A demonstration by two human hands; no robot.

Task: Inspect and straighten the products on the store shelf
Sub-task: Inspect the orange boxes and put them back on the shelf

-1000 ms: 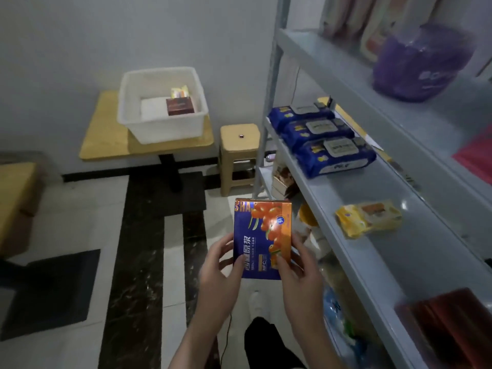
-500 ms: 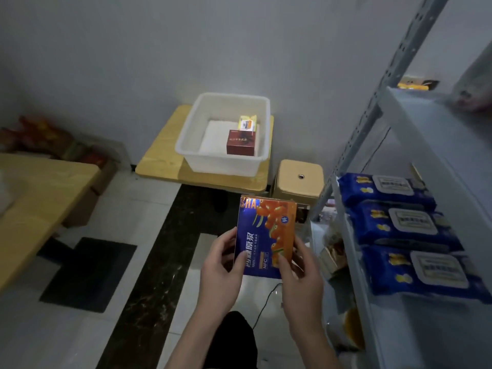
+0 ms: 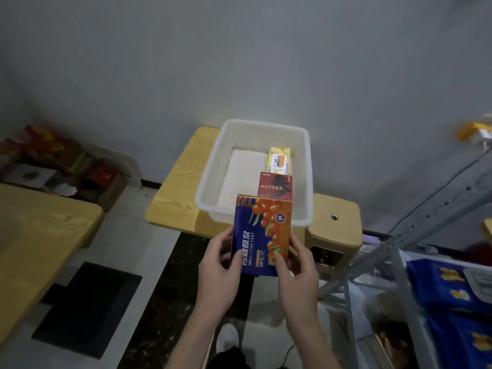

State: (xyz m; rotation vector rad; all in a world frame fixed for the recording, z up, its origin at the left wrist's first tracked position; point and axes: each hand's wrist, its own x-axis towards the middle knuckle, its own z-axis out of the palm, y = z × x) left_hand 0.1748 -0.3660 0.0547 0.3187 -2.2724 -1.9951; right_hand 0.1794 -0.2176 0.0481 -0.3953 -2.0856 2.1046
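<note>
The step in hand looks like inspection. A blue and orange box [image 3: 262, 233] is held upright in the air in front of the person, its printed face turned toward the camera. The left hand [image 3: 219, 265] grips its lower left edge, thumb pressed on the front and fingers curled behind. The right hand [image 3: 298, 265] grips the lower right edge the same way, thumb on the front face and fingers wrapped round the side.

The box is not on the shelf [image 3: 394, 262], whose metal frame stands at the lower right with blue packs [image 3: 436, 283] lying on it. Instead it hangs just in front of a white tub [image 3: 210, 182] that sits on a small table [image 3: 175, 187]. Inside the tub lie a yellow pack [image 3: 279, 161] and a red carton [image 3: 274, 185]. A stool [image 3: 334, 222] stands beside the table, between it and the shelf.

Since the person faces the tub and not the shelf, the box may be meant for setting aside, though that is only a guess. Either way the next move calls for a steady two-handed carry, keeping the box level, and a clear spot to lower it into so that it lands flat without knocking the things already there
</note>
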